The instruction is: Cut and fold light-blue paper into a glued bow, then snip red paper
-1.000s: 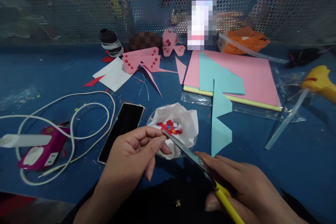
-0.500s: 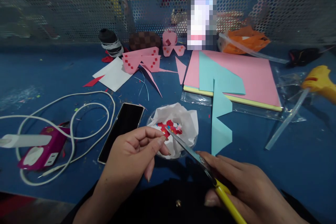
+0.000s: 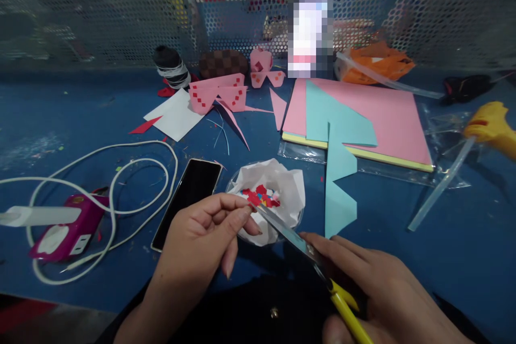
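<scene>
Head view: the right hand [image 3: 374, 290] grips the yellow-handled scissors [image 3: 306, 250], whose blades have drawn together since half a second ago, tips now at the left hand's [image 3: 201, 242] pinched fingertips [image 3: 244, 214]. That hand is closed on something too small to tell, likely a paper scrap. Both hover over the white tissue [image 3: 282, 183] of red bits [image 3: 261, 196] on the bench [image 3: 443, 236], beside the phone [image 3: 187, 199]. Looks like another snip just landed.

phone [image 3: 187, 201] dark, face-up, 9 o'clock of centre | white cable [image 3: 133, 183] looped at 9 o'clock over magenta charger [image 3: 66, 231] | pink paper stack [image 3: 387, 118] at 1 o'clock, teal cutout [image 3: 336, 172] across it | yellow glue gun [image 3: 492, 126] at 3 o'clock | thread spool [image 3: 171, 64] at 11 o'clock | blue surface [image 3: 60, 113]
</scene>
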